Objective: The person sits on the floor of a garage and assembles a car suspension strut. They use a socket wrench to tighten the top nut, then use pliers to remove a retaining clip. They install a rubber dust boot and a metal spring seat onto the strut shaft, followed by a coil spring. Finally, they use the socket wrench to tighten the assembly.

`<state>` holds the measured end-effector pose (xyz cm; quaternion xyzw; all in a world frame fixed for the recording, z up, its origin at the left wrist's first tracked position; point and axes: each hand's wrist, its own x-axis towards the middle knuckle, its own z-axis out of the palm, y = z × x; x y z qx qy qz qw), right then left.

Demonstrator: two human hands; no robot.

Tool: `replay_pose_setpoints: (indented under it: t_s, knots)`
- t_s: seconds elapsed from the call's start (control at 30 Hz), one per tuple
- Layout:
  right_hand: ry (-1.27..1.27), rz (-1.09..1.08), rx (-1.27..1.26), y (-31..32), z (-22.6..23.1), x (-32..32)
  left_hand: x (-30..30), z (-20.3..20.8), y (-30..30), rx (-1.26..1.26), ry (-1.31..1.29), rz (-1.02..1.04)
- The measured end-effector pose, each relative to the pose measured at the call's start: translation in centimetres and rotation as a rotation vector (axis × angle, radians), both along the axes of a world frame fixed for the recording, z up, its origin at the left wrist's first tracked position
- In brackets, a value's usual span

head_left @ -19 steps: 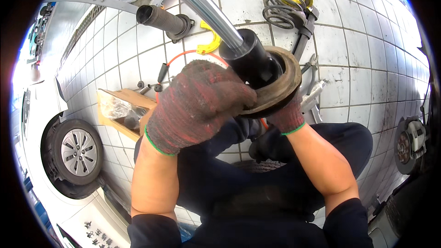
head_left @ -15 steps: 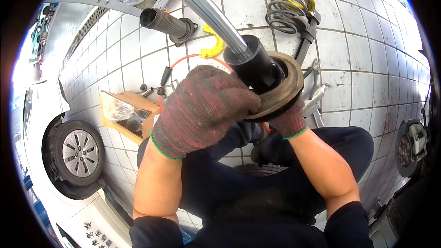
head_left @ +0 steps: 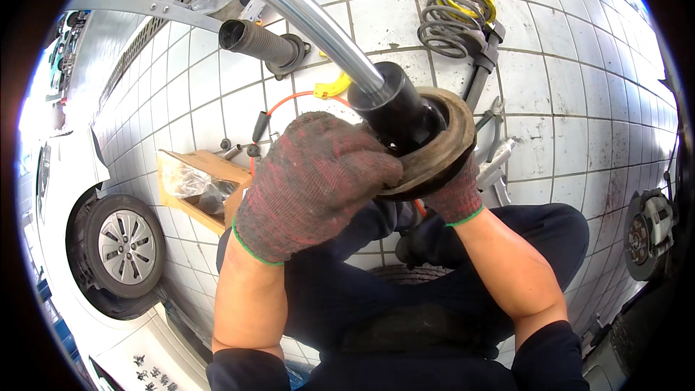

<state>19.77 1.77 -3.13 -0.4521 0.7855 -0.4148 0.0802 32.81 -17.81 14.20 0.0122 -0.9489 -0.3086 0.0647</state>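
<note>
A black shock absorber [head_left: 384, 105] with a long shiny piston rod [head_left: 311, 18] leans up and away to the far left in front of me. Around its body sits a worn, brownish rubber spring seat [head_left: 463, 127]. My left hand [head_left: 311, 188], in a dark red-and-grey knit glove, is closed with thumb and fingers at the seat's near left rim. My right hand [head_left: 456, 195], gloved alike, is under the seat's right side and bears the shock absorber from below. Most of its fingers are hidden behind the seat.
On the white tiles lie a coil spring [head_left: 445, 25] with a yellow clamp piece, a ribbed dust boot [head_left: 257, 42], a yellow C-shaped piece [head_left: 333, 88], an orange hose [head_left: 289, 95] and pliers [head_left: 496, 127]. A cardboard box [head_left: 195, 210] and a white car [head_left: 141, 347] are left; a brake disc [head_left: 638, 239] is right.
The shock absorber has dipped slightly and its rod has swung a little left. My left hand has shifted slightly left along with it, and my right hand stays under the seat.
</note>
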Motion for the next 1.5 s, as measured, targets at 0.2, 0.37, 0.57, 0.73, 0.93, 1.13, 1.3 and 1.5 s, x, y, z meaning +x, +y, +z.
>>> replay_pose_setpoints:
  t_s: [0.2,0.37,0.57,0.73,0.93,1.13,1.3,1.5]
  knots:
    - [-0.018,0.031,0.069,-0.2,0.5,0.0,0.1,-0.3,0.1,-0.036,0.002,0.021]
    - [-0.117,0.043,0.025,-0.3,0.7,0.2,0.1,-0.1,0.2,0.000,-0.031,0.001]
    - [-0.071,0.063,0.047,-0.2,-0.5,0.2,0.2,-0.6,0.1,0.013,-0.004,-0.008]
    - [-0.146,0.054,0.079,-0.4,-0.2,0.0,0.3,-0.8,-0.2,-0.012,0.023,-0.009]
    - [-0.227,0.047,0.021,-0.4,-0.2,0.3,-0.2,-0.4,0.0,-0.039,-0.024,-0.046]
    - [-0.285,0.060,0.039,-0.6,0.9,0.2,-0.2,-1.1,0.2,0.096,0.001,-0.010]
    - [-0.093,0.109,0.199,-1.7,1.4,-0.6,-0.9,-1.9,1.3,0.191,-0.011,0.190]
    - [-0.756,0.011,0.312,-4.4,5.1,-2.3,-1.0,-4.4,0.7,0.368,-0.023,0.319]
